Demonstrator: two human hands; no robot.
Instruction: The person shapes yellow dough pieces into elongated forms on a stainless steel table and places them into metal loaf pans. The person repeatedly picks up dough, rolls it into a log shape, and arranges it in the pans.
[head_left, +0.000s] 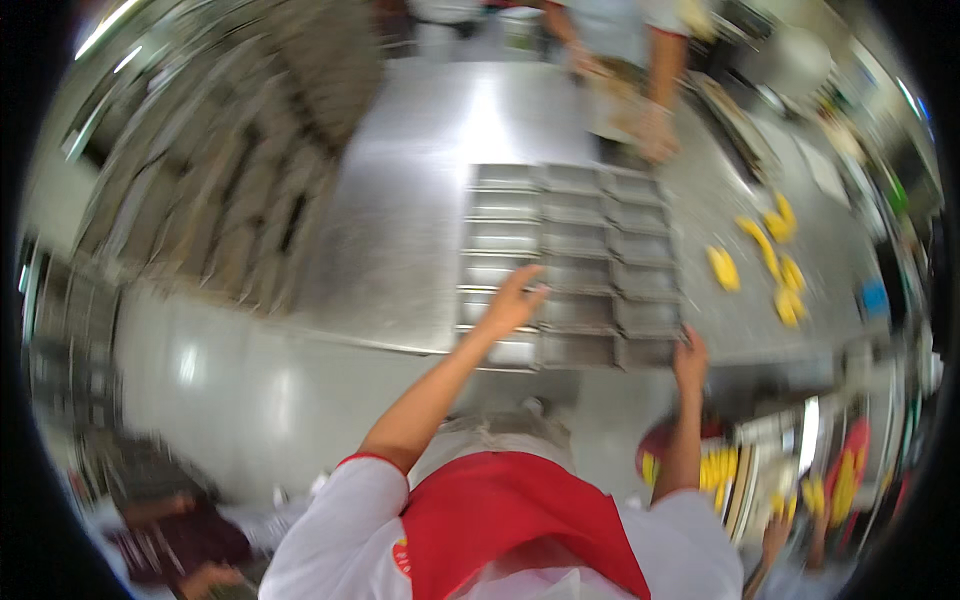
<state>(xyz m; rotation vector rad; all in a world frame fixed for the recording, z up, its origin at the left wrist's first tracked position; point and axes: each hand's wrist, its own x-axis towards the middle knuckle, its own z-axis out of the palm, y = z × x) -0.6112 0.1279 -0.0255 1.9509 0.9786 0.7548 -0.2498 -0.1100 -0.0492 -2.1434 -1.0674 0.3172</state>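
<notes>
Several rectangular metal loaf pans (574, 266) stand in rows on the steel worktable, their near end reaching past its front edge. My left hand (516, 301) is over the left row, thumb and fingers apart, at the rims between the left and middle rows; whether it grips a rim is not clear. At the near right corner, my right hand (690, 358) is closed on the outer edge of the pans. The pans look empty inside. The picture is blurred by motion.
Yellow dough-like pieces (780, 259) lie right of the pans on the steel worktable (390, 225). Across it, a co-worker's hands (656, 135) hold a flat sheet or tray (619, 105). Covered racks (217, 180) stand at left. Other people are behind me, at lower left and lower right.
</notes>
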